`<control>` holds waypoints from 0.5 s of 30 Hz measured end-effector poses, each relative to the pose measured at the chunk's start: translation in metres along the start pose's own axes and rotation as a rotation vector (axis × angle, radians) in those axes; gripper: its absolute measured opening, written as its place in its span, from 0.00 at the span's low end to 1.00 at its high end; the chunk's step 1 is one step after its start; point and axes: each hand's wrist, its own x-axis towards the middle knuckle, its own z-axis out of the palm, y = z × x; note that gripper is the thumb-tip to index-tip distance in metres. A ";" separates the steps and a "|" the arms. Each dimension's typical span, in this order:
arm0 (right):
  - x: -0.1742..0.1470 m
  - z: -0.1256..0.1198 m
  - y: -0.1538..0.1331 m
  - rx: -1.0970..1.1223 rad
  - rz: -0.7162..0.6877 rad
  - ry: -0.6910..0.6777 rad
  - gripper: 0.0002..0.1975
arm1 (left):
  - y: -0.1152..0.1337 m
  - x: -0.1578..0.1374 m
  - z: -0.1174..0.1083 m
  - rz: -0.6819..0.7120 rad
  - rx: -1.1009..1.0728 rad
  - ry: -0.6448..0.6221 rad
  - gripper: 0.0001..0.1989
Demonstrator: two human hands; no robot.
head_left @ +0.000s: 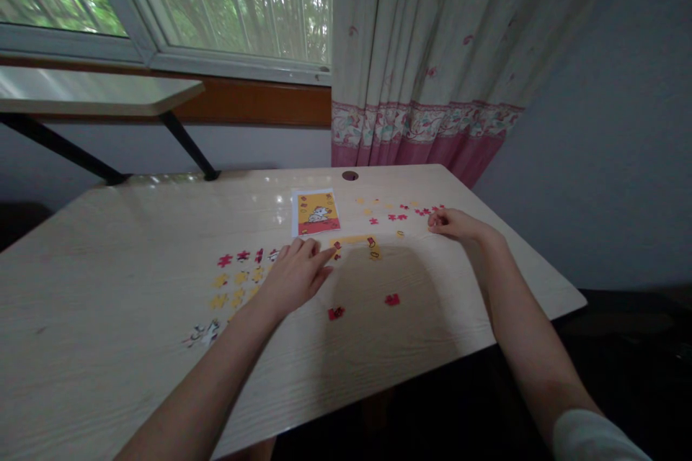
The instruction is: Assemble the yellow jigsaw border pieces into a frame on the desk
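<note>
My left hand (299, 272) lies palm down with its fingers apart. Its index fingertip touches the left end of a partly joined yellow strip of jigsaw pieces (357, 239), where a red-marked piece (336, 246) sits. At the strip's right side, joined pieces (373, 248) run toward me. My right hand (453, 224) is closed in a pinch at the right, beside a row of red jigsaw pieces (422, 212); whatever is between its fingertips is too small to make out. A loose yellow piece (400, 233) lies left of it.
A printed picture card (318, 213) lies behind the strip. Rows of red pieces (225, 260), yellow pieces (219, 300) and white pieces (204, 333) are at left, partly covered by my arm. Two red pieces (336, 312) (392, 300) lie nearer me. A raised shelf (97, 90) stands back left.
</note>
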 end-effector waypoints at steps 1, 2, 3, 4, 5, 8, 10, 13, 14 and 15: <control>0.000 0.000 -0.001 -0.008 0.008 -0.002 0.12 | 0.000 0.000 0.000 -0.001 0.002 -0.003 0.18; 0.000 0.001 -0.002 -0.014 0.009 -0.007 0.12 | 0.000 0.000 -0.001 -0.002 0.003 -0.006 0.18; 0.001 0.001 -0.003 -0.017 0.005 -0.013 0.12 | 0.000 0.001 -0.001 -0.002 0.002 -0.009 0.18; 0.001 0.001 -0.004 -0.019 -0.002 -0.019 0.12 | 0.000 0.001 -0.001 -0.001 0.001 -0.011 0.18; 0.001 0.001 -0.005 -0.018 -0.009 -0.027 0.12 | 0.000 0.001 -0.001 0.000 0.000 -0.012 0.18; 0.000 0.001 -0.006 -0.006 -0.026 -0.033 0.12 | 0.000 0.001 -0.002 0.008 0.002 -0.001 0.18; -0.002 -0.001 -0.005 -0.017 -0.019 0.019 0.13 | 0.001 0.000 -0.002 0.013 0.000 0.009 0.18; -0.005 -0.005 -0.002 -0.089 0.067 0.232 0.13 | 0.001 0.000 -0.003 0.014 -0.007 0.012 0.18; -0.006 -0.007 -0.001 -0.122 0.103 0.318 0.13 | 0.001 0.000 -0.003 0.014 -0.008 0.010 0.18; -0.007 -0.008 0.001 -0.153 0.138 0.399 0.12 | 0.001 0.000 -0.002 0.015 -0.009 0.008 0.17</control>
